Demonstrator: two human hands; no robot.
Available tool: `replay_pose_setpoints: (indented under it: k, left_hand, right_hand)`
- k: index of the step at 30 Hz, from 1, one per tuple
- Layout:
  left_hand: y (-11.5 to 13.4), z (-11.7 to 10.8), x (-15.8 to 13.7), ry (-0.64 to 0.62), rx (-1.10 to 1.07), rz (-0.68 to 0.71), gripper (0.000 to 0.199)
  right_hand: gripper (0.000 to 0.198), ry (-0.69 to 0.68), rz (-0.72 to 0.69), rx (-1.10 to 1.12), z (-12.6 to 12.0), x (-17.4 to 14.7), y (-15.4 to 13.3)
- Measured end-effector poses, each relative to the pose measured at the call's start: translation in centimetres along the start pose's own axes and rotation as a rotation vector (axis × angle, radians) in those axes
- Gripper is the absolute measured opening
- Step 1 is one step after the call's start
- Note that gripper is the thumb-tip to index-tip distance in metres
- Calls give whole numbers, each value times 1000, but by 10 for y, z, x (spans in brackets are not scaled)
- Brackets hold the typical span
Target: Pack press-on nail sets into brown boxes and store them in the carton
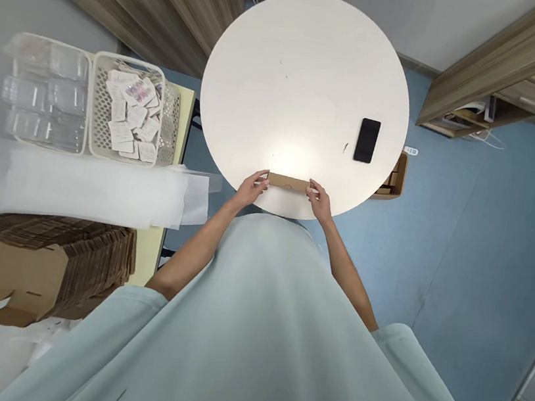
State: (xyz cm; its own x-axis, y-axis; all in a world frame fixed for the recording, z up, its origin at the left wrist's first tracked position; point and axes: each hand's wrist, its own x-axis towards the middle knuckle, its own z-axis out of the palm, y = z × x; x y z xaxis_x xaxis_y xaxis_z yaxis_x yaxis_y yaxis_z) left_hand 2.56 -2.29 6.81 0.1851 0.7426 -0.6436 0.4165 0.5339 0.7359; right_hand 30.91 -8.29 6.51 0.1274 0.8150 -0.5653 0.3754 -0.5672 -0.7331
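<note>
left hand (pixel 252 188) + right hand (pixel 318 198) grip small cardboard box (pixel 288 182) ends | round white table (pixel 294 85) | black phone (pixel 367 140) right

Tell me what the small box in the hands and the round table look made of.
Small box: likely brown cardboard, matte, judging by its kraft colour and folded edges. Round table: off-white and smooth, probably laminate; a soft glare shows near the hands.

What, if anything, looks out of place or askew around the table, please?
Nothing stands out. Left hand and right hand grip the ends of a small cardboard box at the white table's near edge; a phone lies flat.
</note>
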Motion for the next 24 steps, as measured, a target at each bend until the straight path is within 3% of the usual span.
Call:
replay_pose_setpoints:
  k: [8, 15, 19, 24]
  left_hand:
    - [-6, -13, 13, -45, 83, 41, 52]
    - [7, -14, 31, -20, 147, 46, 41]
    - [7, -7, 21, 13, 165, 78, 38]
    - [-19, 4, -9, 36, 94, 78, 44]
  right_hand:
    - [64, 87, -80, 140, 11, 11, 17]
    - [62, 174, -95, 171, 18, 18, 18]
    - [52, 221, -67, 155, 18, 13, 15]
    - [41, 260, 9, 235, 31, -20, 27]
